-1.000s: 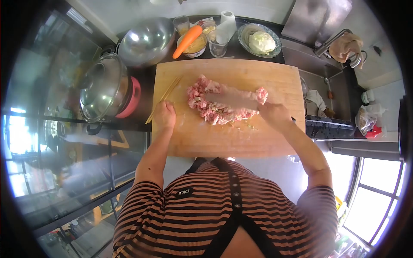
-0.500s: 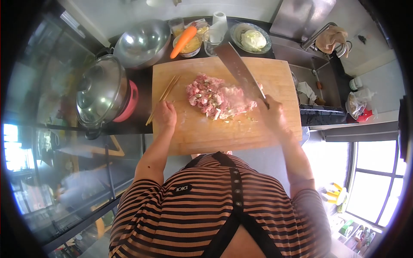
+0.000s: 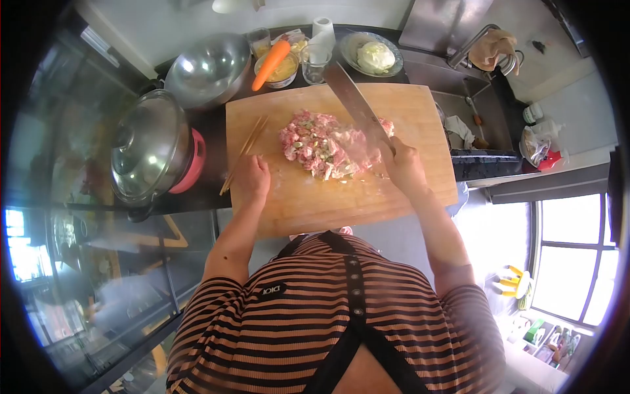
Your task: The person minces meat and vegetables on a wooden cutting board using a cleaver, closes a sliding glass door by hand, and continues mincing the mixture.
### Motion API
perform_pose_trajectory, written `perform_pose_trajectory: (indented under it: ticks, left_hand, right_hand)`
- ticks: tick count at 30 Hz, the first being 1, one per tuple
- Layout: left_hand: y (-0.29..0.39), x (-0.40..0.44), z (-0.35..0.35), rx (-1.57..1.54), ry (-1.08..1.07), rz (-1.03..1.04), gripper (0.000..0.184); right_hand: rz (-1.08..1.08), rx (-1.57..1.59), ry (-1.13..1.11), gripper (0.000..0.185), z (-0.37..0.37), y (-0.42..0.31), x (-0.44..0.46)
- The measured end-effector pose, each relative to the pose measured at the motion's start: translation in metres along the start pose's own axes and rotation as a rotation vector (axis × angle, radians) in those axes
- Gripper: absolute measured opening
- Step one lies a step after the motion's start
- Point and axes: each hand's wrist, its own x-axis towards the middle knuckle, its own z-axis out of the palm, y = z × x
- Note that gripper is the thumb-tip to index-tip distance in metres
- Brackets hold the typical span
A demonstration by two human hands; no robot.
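Note:
My right hand [image 3: 405, 165] is closed round the handle of a cleaver [image 3: 356, 104]. Its broad blade slants up and left across the right part of a heap of chopped raw meat [image 3: 312, 146], with pale bits mixed in. The meat lies on a thick wooden cutting board [image 3: 328, 213]. At the board's left side my left hand [image 3: 254, 176] rests with its fingers curled in, and nothing shows in it. A pair of chopsticks [image 3: 246, 150] lies right beside that hand, on the board and over its left edge.
Left of the board stand a lidded pot [image 3: 147, 144] on a pink base and a large steel bowl [image 3: 210, 69]. Behind it are a carrot [image 3: 271, 65] across a small bowl, a glass [image 3: 315, 64], and a plate [image 3: 350, 52] holding pale cabbage. A sink [image 3: 459, 105] lies to the right.
The cleaver and my right hand have shifted slightly against the meat, and the blade's motion blur differs. The whole view has moved a little. My left hand and the chopsticks keep their places.

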Motion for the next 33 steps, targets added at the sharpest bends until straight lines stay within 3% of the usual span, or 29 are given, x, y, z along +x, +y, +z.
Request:
perform_pose_trajectory:
  ticks: [4, 7, 10, 13, 16, 19, 20, 26, 28, 33]
  left_hand:
    - [0.008, 0.001, -0.002, 0.005, 0.031, 0.071, 0.010]
    - [0.012, 0.001, -0.011, -0.041, 0.013, 0.053, 0.009]
    - [0.015, 0.008, -0.014, 0.003, 0.038, 0.076, 0.009]
    - [0.012, 0.005, -0.011, 0.031, 0.051, 0.095, 0.009]
    - [0.012, 0.005, -0.016, 0.001, 0.047, 0.091, 0.010]
    - [0.020, 0.009, -0.017, -0.046, 0.047, 0.053, 0.010]
    - [0.023, 0.009, -0.022, -0.042, 0.017, 0.035, 0.010]
    - [0.014, 0.007, -0.013, -0.047, 0.025, 0.060, 0.009]
    - [0.014, 0.007, -0.013, -0.037, 0.002, 0.063, 0.015]
    - [0.016, 0.009, -0.016, -0.026, -0.082, 0.009, 0.019]
  right_hand:
    - [-0.055, -0.194, -0.020, 0.031, 0.066, 0.047, 0.016]
    - [0.067, -0.060, -0.161, 0.032, 0.049, 0.045, 0.024]
    - [-0.047, -0.082, -0.057, 0.032, 0.027, 0.029, 0.017]
    - [0.023, 0.038, -0.025, 0.033, 0.007, -0.003, 0.005]
    - [-0.029, -0.155, -0.074, 0.034, 0.062, 0.035, 0.016]
    - [-0.182, -0.012, -0.088, 0.037, 0.088, 0.077, 0.033]
    - [0.007, 0.071, -0.133, 0.040, 0.055, 0.045, 0.018]
    - [0.360, 0.461, 0.122, 0.031, -0.015, 0.069, -0.038]
    - [0.473, 0.722, 0.165, 0.031, -0.014, 0.100, -0.067]
    - [0.801, 0.898, 0.307, 0.028, 0.024, 0.132, -0.135]
